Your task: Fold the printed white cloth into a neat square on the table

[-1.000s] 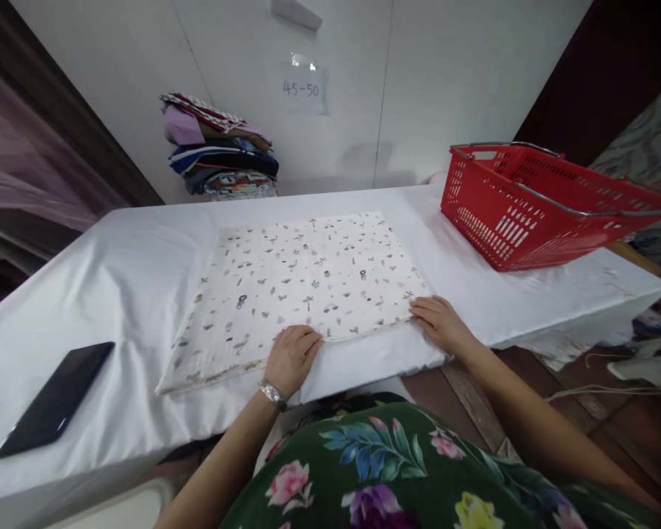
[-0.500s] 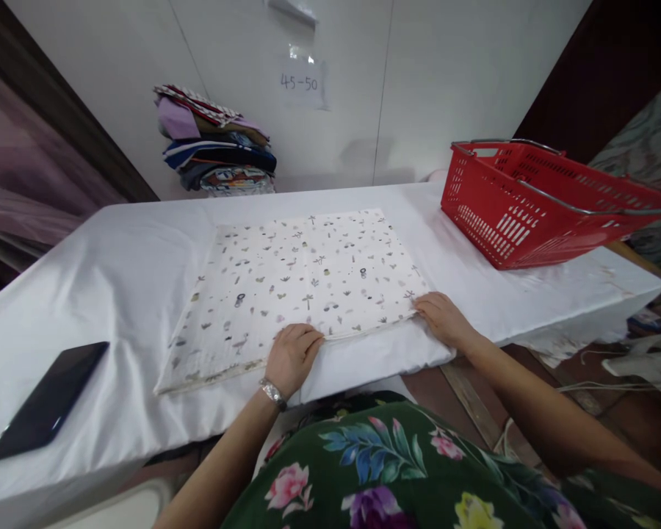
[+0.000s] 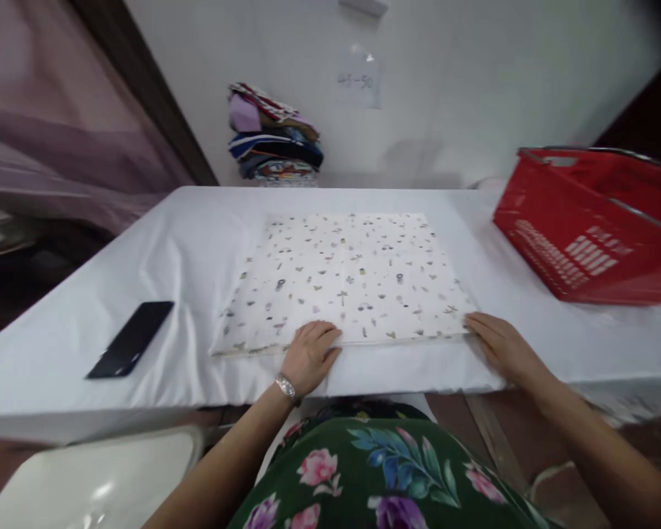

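Fingers [image 3: 316, 332] touch the cloth's [image 3: 341, 275] front edge; tabletop [image 3: 477, 257] separates cloth from basket [image 3: 589, 242].

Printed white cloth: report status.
Left hand on near edge, right hand at near right corner. Printed white cloth flat. Nothing else on it; red basket stands apart.
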Demonstrator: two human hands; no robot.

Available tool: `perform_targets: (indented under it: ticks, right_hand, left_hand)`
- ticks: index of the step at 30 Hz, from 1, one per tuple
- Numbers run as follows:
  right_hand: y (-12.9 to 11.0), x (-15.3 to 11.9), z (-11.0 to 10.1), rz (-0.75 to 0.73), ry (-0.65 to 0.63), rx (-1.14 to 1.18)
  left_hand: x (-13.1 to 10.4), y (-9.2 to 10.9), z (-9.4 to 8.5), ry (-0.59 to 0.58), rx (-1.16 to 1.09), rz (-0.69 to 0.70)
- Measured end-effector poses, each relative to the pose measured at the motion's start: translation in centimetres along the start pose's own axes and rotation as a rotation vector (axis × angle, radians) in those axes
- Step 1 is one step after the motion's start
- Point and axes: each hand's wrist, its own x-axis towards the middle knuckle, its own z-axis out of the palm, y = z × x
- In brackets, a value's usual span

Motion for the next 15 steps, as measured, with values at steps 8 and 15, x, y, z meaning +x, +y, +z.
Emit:
perform_targets:
  ticks: [8,15]
  right_hand:
    - [3.1,-0.9,2.6,-0.079,-0.052,-0.058]
    - [4.1,-0.2,3.0,-0.043,0.047,0.082]
  left_hand:
    - [-3.0,-0.7,-2.4,-0.035,0.115,-0.169]
    - [-4.4,-2.3,-3.6,0.009,0.225,-0.296]
